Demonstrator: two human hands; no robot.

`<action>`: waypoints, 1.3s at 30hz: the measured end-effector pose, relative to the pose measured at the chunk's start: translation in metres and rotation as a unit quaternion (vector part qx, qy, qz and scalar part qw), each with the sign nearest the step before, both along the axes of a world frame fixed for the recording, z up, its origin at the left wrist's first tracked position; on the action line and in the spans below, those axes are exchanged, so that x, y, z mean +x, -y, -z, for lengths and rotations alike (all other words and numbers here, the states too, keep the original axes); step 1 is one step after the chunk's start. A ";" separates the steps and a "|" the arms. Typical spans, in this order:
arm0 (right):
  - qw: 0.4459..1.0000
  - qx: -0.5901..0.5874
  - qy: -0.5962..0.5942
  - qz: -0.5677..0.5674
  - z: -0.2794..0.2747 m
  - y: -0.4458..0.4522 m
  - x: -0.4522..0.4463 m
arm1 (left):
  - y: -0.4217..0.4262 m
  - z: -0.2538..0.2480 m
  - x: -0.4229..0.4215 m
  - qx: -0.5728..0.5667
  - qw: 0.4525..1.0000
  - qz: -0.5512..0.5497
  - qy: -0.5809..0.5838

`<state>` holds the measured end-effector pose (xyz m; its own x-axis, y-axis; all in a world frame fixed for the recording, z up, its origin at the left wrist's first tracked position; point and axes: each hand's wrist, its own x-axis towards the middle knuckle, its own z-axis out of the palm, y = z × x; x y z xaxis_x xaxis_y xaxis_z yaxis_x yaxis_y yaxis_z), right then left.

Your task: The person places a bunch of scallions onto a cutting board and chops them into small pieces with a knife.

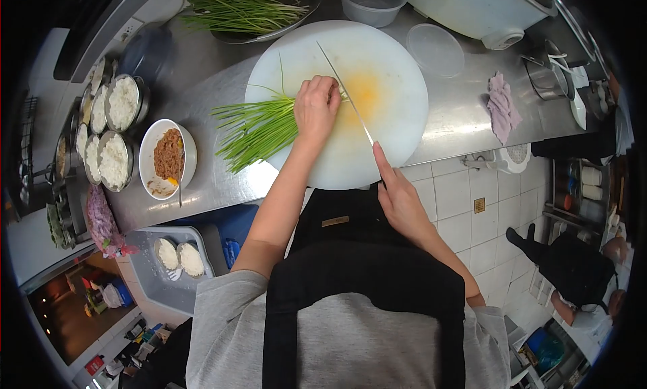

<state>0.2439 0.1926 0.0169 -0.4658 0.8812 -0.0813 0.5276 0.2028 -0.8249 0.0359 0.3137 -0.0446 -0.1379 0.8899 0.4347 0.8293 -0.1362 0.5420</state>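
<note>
A bunch of thin green chives (259, 130) lies across the round white cutting board (397, 66), its leafy ends spreading past the left rim. My left hand (317, 111) is closed over the bunch near its cut end, fingers curled. In my right hand (403, 202) is the handle of a long kitchen knife (355, 109). The blade slants up and left over the board, just right of my left fingertips. Whether its edge touches the chives, I cannot tell. A yellow-orange stain marks the board right of the blade.
More chives (236, 12) fill a metal bowl at the back. Left stand a white bowl (147, 161) of brown minced food and several bowls of rice (116, 161). A clear lid (436, 50) and pink cloth (501, 108) lie right. A grey bin (155, 281) sits below; a co-worker (573, 268) is far right.
</note>
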 end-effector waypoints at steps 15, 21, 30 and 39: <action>0.997 -0.074 0.006 0.003 -0.006 0.010 -0.001 | 0.000 0.003 0.001 0.008 1.000 -0.007 0.022; 1.000 0.014 0.017 -0.004 0.007 -0.012 -0.003 | 0.001 0.002 0.000 -0.005 1.000 -0.001 0.020; 0.999 -0.013 0.035 -0.004 0.012 -0.005 -0.006 | 0.002 0.000 0.000 0.011 0.999 0.000 0.031; 1.000 -0.014 0.000 -0.002 0.007 0.008 -0.002 | 0.002 0.002 0.000 0.013 0.999 0.000 0.047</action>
